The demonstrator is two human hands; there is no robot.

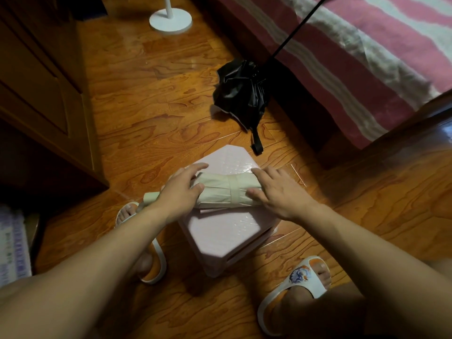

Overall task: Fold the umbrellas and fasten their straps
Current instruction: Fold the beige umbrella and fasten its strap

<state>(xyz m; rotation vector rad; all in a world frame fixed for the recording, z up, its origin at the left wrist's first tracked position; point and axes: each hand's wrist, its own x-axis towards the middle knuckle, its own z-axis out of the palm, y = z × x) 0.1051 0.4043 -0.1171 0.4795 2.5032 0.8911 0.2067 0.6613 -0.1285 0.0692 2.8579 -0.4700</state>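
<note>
Both forearms are stretched forward and down from the bottom corners of the view, converging on a pink stool (220, 231) that stands on the wooden floor (137, 99) between two slippered feet. The left hand (179, 192) is laid over the handle end of a cream umbrella (220, 189), its fingers curved loosely over the rolled cloth and its thumb pressed against the near side, so the umbrella is held rather than merely touched. The right hand (278, 192) is set on the other end, with fingers nearly straight and spread, pressing down on the cloth without curling round it. The cream umbrella is folded and lies across the middle of the stool top, its strap (234, 189) wrapped round the bundle between the two hands. Its handle (150, 197) juts past the stool's left edge, partly hidden by the left wrist. The tip end is covered by the right palm, and the strap's fastening cannot be made out.

A black umbrella (241, 94) lies crumpled on the floor beyond the stool's far edge, its canopy loose and its strap (256, 143) trailing toward the stool. Its shaft (296, 30) runs up and is cut off at the top of the view, beside a bed (367, 57) with a striped cover.
</note>
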